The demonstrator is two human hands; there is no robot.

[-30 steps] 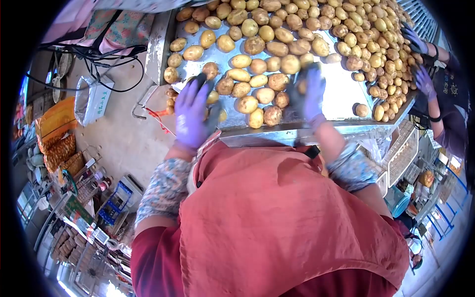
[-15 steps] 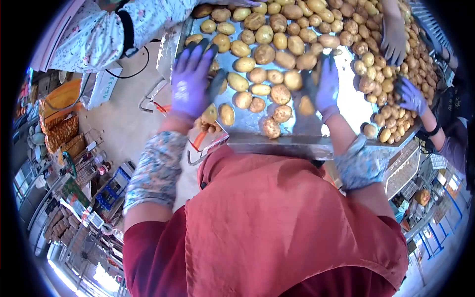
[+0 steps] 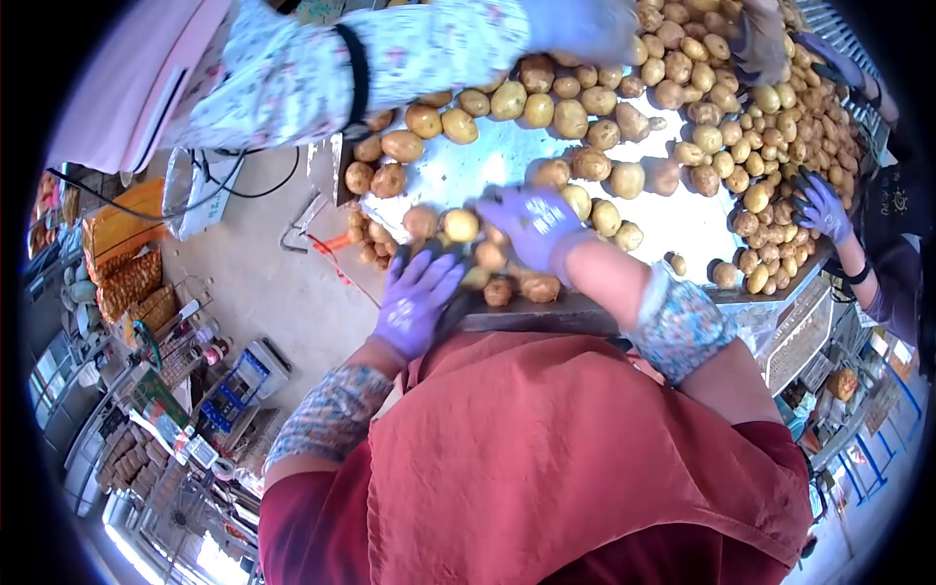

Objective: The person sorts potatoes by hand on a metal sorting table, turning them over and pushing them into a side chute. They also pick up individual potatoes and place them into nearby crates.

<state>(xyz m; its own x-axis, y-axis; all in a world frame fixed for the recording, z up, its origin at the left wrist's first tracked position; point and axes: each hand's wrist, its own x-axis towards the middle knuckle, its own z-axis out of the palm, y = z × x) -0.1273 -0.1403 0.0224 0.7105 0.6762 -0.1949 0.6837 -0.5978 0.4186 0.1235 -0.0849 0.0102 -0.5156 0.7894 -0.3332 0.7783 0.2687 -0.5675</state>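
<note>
Potatoes lie across a shiny metal table (image 3: 468,164). At its front left corner is my left hand (image 3: 421,297), in a purple glove with dark fingertips, its fingers spread beside the potatoes. My right hand (image 3: 534,226), gloved the same way and slightly blurred, reaches leftward over the table with fingers stretched out among potatoes. Between the two hands sits a small group of potatoes, among them a yellow potato (image 3: 460,225). Some of that group is hidden under my right hand. Neither hand is wrapped around a potato.
From the upper left a co-worker's patterned sleeve (image 3: 439,54) crosses the table, its gloved hand (image 3: 585,27) blurred. Another person's gloved hand (image 3: 824,207) touches the potato heap (image 3: 780,146) at right. Below the left edge are more potatoes (image 3: 369,236) and an orange sack (image 3: 122,216).
My right hand has swept left across the table, and my left hand has drawn back toward the front corner. Potatoes have shifted left between them. The co-worker's sleeve has come further over the table.
</note>
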